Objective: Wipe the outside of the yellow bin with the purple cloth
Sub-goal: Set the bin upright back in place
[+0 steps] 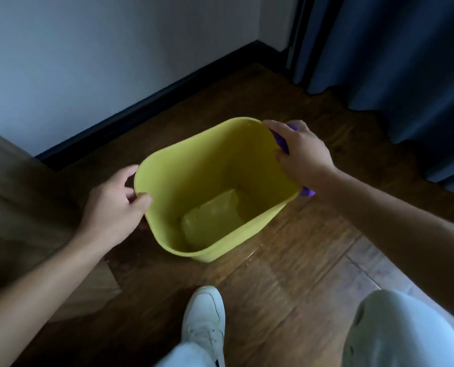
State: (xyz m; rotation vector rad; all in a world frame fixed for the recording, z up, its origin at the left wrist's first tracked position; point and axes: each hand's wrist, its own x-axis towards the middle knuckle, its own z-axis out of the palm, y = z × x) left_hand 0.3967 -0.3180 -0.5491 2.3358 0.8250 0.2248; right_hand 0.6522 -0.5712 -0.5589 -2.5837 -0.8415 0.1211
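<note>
The empty, round-cornered yellow plastic bin [207, 186] stands on the dark wooden plank floor [287, 282] near a corner. The left hand [114, 205] pinches its near-left rim, thumb inside, fingers curled outside. The right hand [300, 152] presses a crumpled purple cloth [281, 141] against the outer right wall (mostly hidden). Judged risk: hard strokes could tip the light bin, or the cloth could slip loose.

From where I stand, there is no writing, label, brand mark or number to read anywhere here.
</note>
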